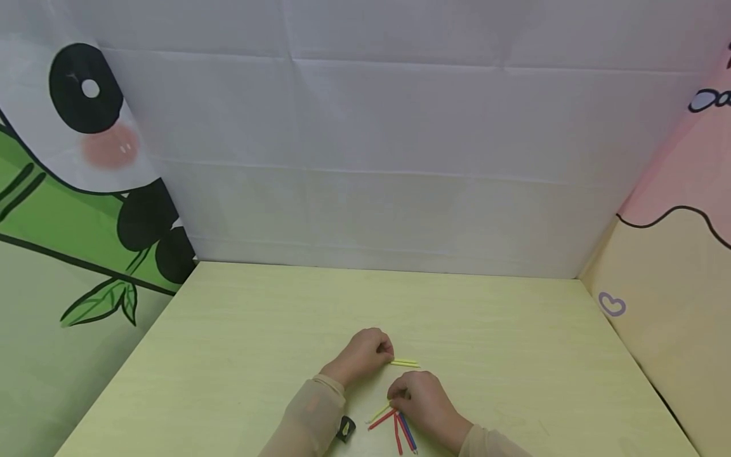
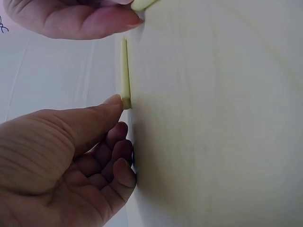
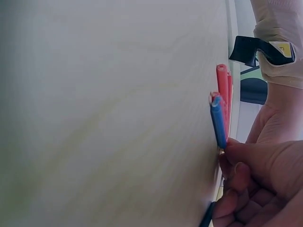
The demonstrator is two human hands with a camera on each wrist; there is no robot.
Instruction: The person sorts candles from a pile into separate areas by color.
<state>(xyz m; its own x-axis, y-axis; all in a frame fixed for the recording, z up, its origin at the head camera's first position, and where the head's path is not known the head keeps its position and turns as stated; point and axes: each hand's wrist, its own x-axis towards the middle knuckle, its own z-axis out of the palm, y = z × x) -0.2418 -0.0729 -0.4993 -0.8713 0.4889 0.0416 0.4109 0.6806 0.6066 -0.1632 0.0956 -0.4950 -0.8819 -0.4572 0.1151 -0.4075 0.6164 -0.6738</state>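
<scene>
Two thin yellow sticks (image 1: pixel 405 363) lie side by side near the middle of the table. My left hand (image 1: pixel 365 350) pinches their near ends between thumb and fingers. In the left wrist view, the thumb presses the end of a yellow stick (image 2: pixel 125 71). Closer to me, my right hand (image 1: pixel 427 405) pinches a loose fan of coloured sticks where they converge: a yellow stick (image 1: pixel 378 414), several red sticks (image 1: pixel 381 420) and a blue stick (image 1: pixel 408 433). The right wrist view shows the blue stick (image 3: pixel 218 123) beside red sticks (image 3: pixel 222 85) at the thumb tip. The fingers hide their other ends.
The pale wooden table (image 1: pixel 257 330) meets a white cloth backdrop (image 1: pixel 371 216) behind. Printed cartoon panels stand at left and right. A black strap piece (image 1: pixel 346 429) sits at the left sleeve.
</scene>
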